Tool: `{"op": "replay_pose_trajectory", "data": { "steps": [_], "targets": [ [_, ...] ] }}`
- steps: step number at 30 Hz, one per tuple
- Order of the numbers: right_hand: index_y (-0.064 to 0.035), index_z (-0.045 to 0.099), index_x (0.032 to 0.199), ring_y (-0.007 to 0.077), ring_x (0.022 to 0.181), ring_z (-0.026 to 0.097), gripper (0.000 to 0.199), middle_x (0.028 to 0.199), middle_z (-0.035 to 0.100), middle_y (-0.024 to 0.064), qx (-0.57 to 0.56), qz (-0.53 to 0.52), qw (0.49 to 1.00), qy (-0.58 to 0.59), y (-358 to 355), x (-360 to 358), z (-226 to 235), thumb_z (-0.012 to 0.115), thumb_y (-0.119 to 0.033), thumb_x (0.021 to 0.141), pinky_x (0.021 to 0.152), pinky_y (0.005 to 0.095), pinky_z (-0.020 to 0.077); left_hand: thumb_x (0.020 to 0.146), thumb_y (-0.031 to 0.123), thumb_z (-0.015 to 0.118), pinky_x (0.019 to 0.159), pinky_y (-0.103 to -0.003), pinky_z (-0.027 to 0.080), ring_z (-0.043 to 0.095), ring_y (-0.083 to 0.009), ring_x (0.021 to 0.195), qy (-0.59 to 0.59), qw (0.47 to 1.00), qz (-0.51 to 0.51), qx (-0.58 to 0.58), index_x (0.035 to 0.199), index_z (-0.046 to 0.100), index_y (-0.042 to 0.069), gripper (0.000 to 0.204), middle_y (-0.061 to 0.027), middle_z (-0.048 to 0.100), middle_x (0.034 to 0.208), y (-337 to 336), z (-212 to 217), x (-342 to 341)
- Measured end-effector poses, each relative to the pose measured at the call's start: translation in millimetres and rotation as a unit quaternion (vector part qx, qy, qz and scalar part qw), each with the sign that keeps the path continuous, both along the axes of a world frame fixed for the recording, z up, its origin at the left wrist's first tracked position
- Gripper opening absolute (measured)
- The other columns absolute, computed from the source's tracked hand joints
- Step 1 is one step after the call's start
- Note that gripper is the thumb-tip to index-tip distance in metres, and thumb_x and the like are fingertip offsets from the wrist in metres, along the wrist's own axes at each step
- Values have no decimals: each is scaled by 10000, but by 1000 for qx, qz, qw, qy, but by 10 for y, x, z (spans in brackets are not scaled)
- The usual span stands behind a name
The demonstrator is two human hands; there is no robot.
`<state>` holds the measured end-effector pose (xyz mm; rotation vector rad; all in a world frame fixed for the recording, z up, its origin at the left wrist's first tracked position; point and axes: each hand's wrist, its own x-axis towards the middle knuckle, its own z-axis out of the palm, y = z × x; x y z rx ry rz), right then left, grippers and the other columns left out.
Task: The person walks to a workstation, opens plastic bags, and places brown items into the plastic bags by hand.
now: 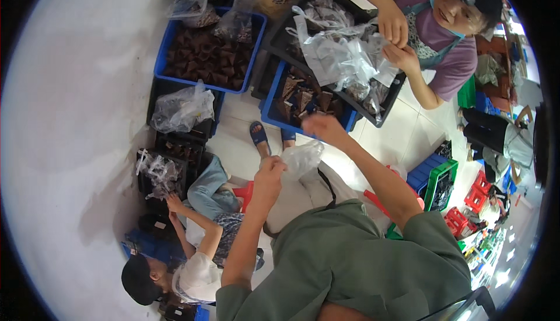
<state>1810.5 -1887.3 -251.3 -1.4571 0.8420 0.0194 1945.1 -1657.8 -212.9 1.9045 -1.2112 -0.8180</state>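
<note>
My left hand (269, 176) is closed on the edge of a clear plastic bag (304, 159), which hangs out to its right above my lap. My right hand (326, 130) is at the near edge of a blue crate (274, 116). Motion blurs its fingers, so I cannot tell whether they hold anything. Inside that crate lie dark brown, cone-shaped pieces (303, 98), some with lighter patterned sides. A black tray (373, 120) heaped with clear bags (344, 58) partly covers the crate.
Across from me, a person (449, 47) handles the bags. Another person (192, 251) at the left works at a dark crate of bagged pieces (160, 172). A blue crate of brown cones (210, 53) stands by the white wall (76, 117). Green and blue crates (440, 184) are at right.
</note>
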Motion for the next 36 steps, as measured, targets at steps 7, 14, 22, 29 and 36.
{"op": "replay_pose_trajectory", "data": {
  "steps": [7, 14, 22, 29, 36],
  "targets": [
    [-108, 596, 1245, 330, 1125, 547, 377, 1242, 544, 147, -452, 345, 817, 99, -241, 853, -747, 549, -99, 871, 914, 439, 475, 803, -46, 581, 808, -434, 539, 627, -372, 1024, -38, 993, 113, 23, 1159, 624, 74, 379, -158, 597, 1209, -87, 97, -58],
    [-139, 607, 1233, 230, 1101, 499, 356, 1144, 537, 76, -599, 550, 582, 0, -401, 885, -956, 503, -148, 892, 928, 369, 398, 835, -5, 634, 670, -288, 505, 639, -255, 881, 144, 957, 245, 57, 1214, 609, 56, 384, -144, 571, 1248, -80, 236, 49],
    [-133, 561, 1299, 250, 1097, 510, 546, 1116, 565, 53, -558, 561, 607, -70, -640, 907, -935, 671, -205, 769, 966, 395, 387, 809, -31, 631, 675, -249, 478, 607, -181, 883, 116, 961, 250, 35, 1243, 601, 62, 445, -134, 561, 1281, -67, 291, 70],
    [-132, 493, 1356, 333, 1208, 484, 665, 1250, 538, 119, -421, 241, 870, -85, -574, 591, -345, 686, -160, 721, 1014, 440, 402, 819, -27, 622, 680, -245, 465, 598, -154, 923, 154, 956, 250, -9, 1264, 595, 71, 456, -120, 559, 1299, -137, 171, 9],
    [-95, 461, 1369, 187, 1151, 528, 648, 1238, 536, 83, -56, 69, 991, -101, -572, 218, 607, 678, -49, 761, 966, 341, 436, 806, -58, 625, 707, -225, 451, 579, -117, 951, 234, 943, 235, -9, 1276, 587, 74, 490, -86, 551, 1312, -359, 76, 9]
  ]
}}
